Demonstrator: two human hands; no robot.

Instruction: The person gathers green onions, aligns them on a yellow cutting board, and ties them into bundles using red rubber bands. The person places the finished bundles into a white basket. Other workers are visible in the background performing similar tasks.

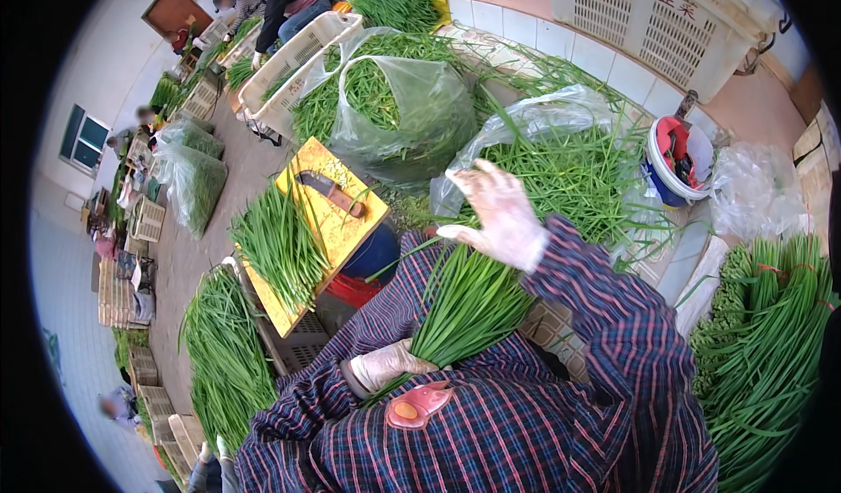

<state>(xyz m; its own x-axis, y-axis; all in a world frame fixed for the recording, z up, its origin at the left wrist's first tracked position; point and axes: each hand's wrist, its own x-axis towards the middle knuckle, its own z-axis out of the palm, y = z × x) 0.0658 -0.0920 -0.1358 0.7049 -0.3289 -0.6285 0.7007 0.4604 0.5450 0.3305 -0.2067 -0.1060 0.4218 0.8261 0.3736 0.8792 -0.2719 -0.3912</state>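
A bunch of garlic chives [470, 299] lies across my lap, its leaves fanning up and to the right. My left hand [391, 365], in a pale glove, is closed around the narrow end of that bunch. Above the leaf tips, my right hand [496, 213] is raised in a stained white glove, thumb and fingers spread, with nothing in it. To the left, a yellow cutting board [358, 194] carries a knife [332, 192] with a wide dark blade and a brown handle. More chives [279, 246] are laid over the board's lower left part.
Clear plastic bags [420, 108] bulge with loose green leaves in front of me. At the right stand a white bucket [683, 158] and bundled chives [765, 355]. Another chive pile [227, 355] lies at my left. Several people, including one in dark clothes [282, 0], work beyond.
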